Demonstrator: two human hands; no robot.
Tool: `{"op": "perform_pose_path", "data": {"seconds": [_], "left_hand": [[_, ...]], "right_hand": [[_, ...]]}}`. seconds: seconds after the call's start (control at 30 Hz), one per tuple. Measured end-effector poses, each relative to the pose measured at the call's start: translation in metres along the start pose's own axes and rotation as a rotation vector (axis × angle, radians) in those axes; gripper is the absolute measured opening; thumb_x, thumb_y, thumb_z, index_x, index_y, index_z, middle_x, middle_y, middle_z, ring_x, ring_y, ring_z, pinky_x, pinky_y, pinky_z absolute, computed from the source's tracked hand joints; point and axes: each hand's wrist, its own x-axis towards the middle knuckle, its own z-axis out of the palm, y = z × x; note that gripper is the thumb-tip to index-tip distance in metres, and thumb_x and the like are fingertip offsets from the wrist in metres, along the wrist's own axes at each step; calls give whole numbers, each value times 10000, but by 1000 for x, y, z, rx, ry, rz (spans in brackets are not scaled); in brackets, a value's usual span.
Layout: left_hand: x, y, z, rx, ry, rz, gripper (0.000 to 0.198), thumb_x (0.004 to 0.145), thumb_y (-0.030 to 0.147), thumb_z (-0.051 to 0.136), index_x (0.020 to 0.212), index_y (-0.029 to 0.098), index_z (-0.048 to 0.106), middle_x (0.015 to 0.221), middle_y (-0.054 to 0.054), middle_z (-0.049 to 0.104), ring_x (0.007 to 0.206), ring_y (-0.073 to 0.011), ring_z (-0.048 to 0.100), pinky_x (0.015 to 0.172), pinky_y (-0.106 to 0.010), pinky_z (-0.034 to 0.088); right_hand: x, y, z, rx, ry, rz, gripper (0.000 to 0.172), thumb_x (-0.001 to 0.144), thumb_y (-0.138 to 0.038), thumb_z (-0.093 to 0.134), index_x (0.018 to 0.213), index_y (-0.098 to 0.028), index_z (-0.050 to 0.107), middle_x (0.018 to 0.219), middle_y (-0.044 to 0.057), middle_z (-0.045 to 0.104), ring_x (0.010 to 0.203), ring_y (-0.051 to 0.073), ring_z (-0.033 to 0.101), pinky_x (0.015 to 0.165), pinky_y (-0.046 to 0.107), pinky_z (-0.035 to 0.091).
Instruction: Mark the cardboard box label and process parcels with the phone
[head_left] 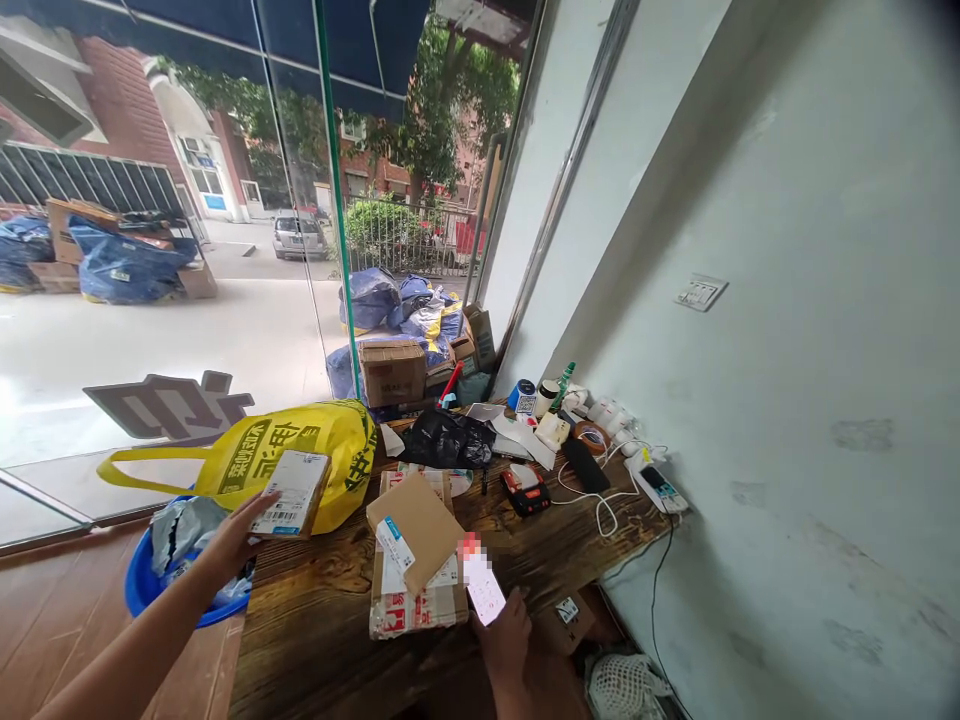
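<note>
My left hand point(234, 540) is closed on a small cardboard parcel point(292, 492) with a white shipping label, held up in front of a yellow tote bag point(300, 440). My right hand point(504, 632) grips a phone point(484, 585) with a lit screen, just above the wooden table point(315, 620). Beside the phone lies a stack of brown parcels point(416, 560); the top one sits tilted and carries a small white label.
A blue tub point(150, 590) of wrapped packets stands on the floor at left. At the table's far end lie a black plastic bag point(446, 438), a handheld scanner point(525, 490), tape rolls, cables and another phone point(660, 488). Glass panes stand behind, a white wall at right.
</note>
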Motion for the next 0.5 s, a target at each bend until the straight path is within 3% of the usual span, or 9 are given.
{"op": "perform_pose_path", "data": {"seconds": [0.1, 0.2, 0.3, 0.37, 0.43, 0.5], "left_hand": [[-16, 18, -3, 15, -115, 36, 520, 420, 237, 848, 912, 261, 679, 733, 7, 675, 653, -217, 625, 489, -255, 508], [-33, 46, 0, 163, -309, 144, 712, 363, 275, 877, 1052, 297, 698, 953, -27, 719, 758, -285, 654, 546, -320, 549], [-51, 79, 10, 394, -520, 302, 654, 393, 307, 846, 1037, 267, 734, 1153, -55, 677, 939, -360, 642, 625, -359, 571], [-61, 95, 18, 541, -665, 323, 570, 414, 287, 805, 979, 228, 757, 1171, -69, 668, 1003, -393, 622, 658, -376, 575], [-66, 99, 26, 776, -807, 279, 498, 459, 232, 711, 953, 225, 764, 1106, -56, 698, 1008, -383, 624, 716, -395, 571], [-64, 86, 33, 1019, -848, 238, 479, 444, 147, 606, 883, 237, 775, 962, -23, 739, 934, -349, 652, 745, -400, 564]], "right_hand": [[17, -7, -2, -26, -115, -31, 673, 565, -256, 657, 1192, -40, 541, 1203, 278, 600, 1147, 448, 548, 941, 531, 447], [26, -15, -7, -23, -198, -28, 609, 490, -183, 673, 1088, -111, 581, 1125, 221, 643, 1133, 416, 571, 957, 494, 441], [22, -19, -13, 25, -275, 37, 509, 434, -151, 683, 933, -180, 583, 951, 170, 688, 981, 402, 653, 832, 451, 498], [13, -18, -19, 99, -316, 95, 396, 452, -162, 661, 825, -229, 547, 816, 118, 700, 834, 369, 693, 702, 414, 521], [2, -14, -28, 203, -329, 147, 293, 504, -233, 640, 764, -244, 506, 759, 101, 700, 760, 344, 703, 651, 404, 531], [-10, -10, -41, 326, -327, 183, 290, 536, -357, 642, 753, -234, 494, 768, 123, 704, 757, 349, 701, 651, 428, 549]]}}
